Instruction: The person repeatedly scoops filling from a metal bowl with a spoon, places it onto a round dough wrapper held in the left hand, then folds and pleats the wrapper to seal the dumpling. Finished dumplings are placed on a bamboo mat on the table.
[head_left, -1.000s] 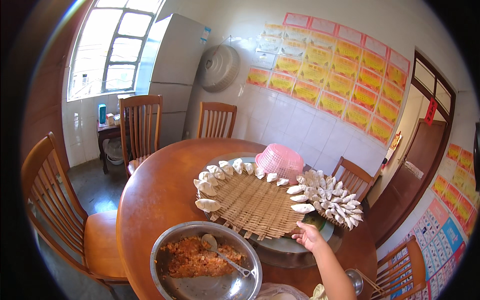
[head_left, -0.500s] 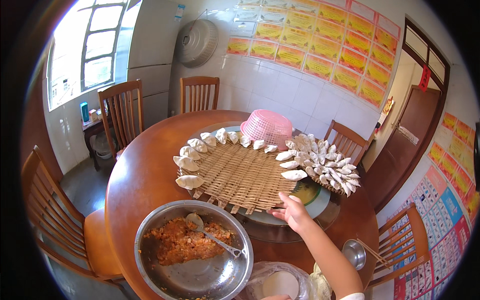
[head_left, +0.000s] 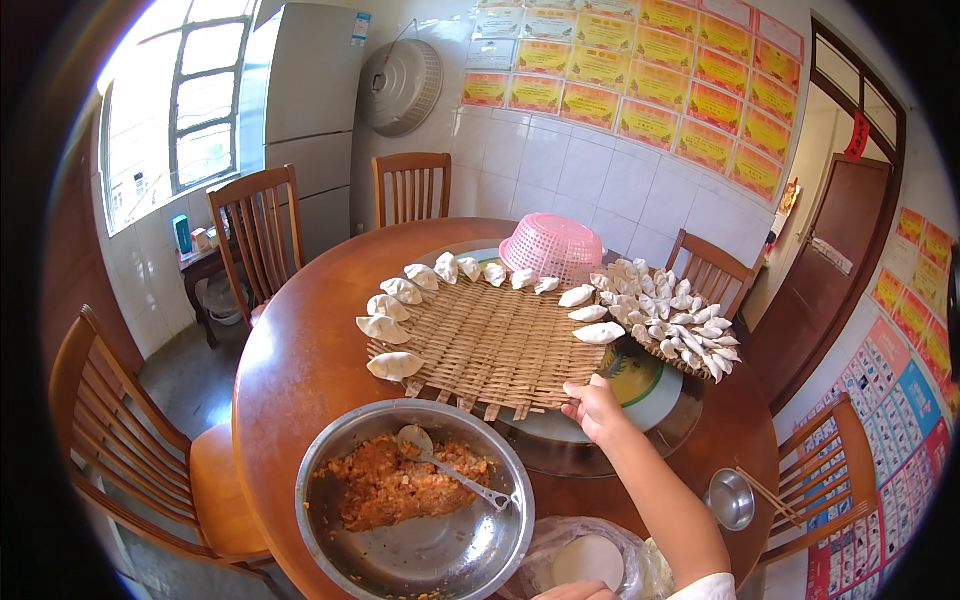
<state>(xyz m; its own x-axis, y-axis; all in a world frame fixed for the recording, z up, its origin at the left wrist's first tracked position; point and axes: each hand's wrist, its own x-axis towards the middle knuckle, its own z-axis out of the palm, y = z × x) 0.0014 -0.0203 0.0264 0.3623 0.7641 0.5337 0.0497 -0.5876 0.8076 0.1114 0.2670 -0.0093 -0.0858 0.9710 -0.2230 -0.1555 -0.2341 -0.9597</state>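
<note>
My right hand (head_left: 594,408) reaches across the table, its fingers closed on the near right edge of a woven bamboo tray (head_left: 490,345). Around that tray's rim sit white dumplings (head_left: 394,366), spaced out along the left, far and right sides. Only a sliver of my left hand (head_left: 577,592) shows at the lower edge, beside a stack of round dough wrappers (head_left: 588,563) in a clear plastic bag (head_left: 540,548); its fingers are mostly out of sight. Left of the bag, a steel basin (head_left: 318,515) holds reddish minced filling (head_left: 400,500) and a metal spoon (head_left: 455,481).
Behind the tray stands an upturned pink plastic basket (head_left: 552,247). Many more dumplings (head_left: 665,310) crowd a second tray at the right. A glass turntable (head_left: 655,420) lies underneath. A small metal bowl (head_left: 730,500) and chopsticks (head_left: 768,495) are near the right edge. Wooden chairs (head_left: 160,470) surround the table.
My right hand's fingers, apart beside the tray's edge before, have closed on it. The whole view has shifted slightly. More of my left hand shows at the lower edge.
</note>
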